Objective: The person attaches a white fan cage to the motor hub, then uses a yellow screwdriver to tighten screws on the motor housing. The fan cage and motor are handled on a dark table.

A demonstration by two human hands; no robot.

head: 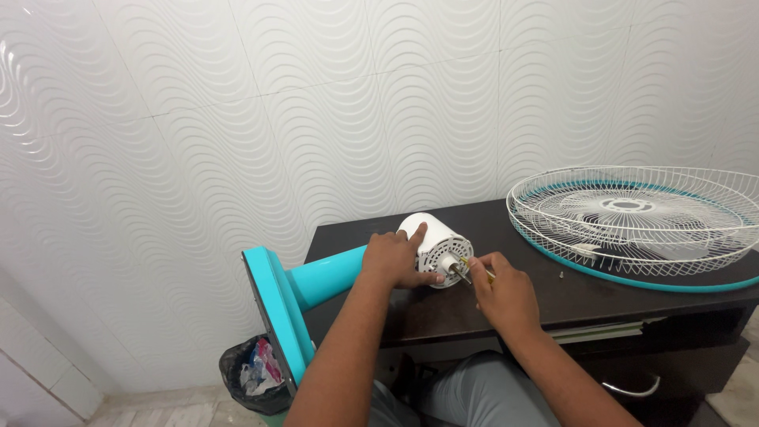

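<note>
Nearest you, at the lower left, a black bin (pixel 251 378) stands on the floor beside the fan's base; it holds crumpled white and coloured waste, filling it to about the rim.

The turquoise base (pixel 273 312) hangs off the tabletop's front left corner, standing on edge. From it the turquoise stem (pixel 328 277) runs up and to the right over the tabletop's left edge to the white motor (pixel 437 241). The fan's long axis therefore runs from lower left to upper right, lying flat across the left part of the tabletop (pixel 601 292). The motor's vented face and its metal shaft (pixel 458 271) point right and slightly toward you.

Your left hand (pixel 393 258) lies over the motor's near side, fingers curled around the housing, index finger stretched up across the top, thumb pressed beside the shaft. It grips the motor.

Your right hand (pixel 504 291) is just right of the shaft, fingers closed on a thin tool (pixel 477 272) with a yellowish handle. The tip meets the shaft's end; I cannot tell what kind of tool it is.

A small screw (pixel 561 275) lies on the tabletop, between your right hand and the guard.

Farthest, at the right end toward the back edge, a white wire guard (pixel 632 217) with a turquoise rim lies flat, white blades showing through it.
</note>
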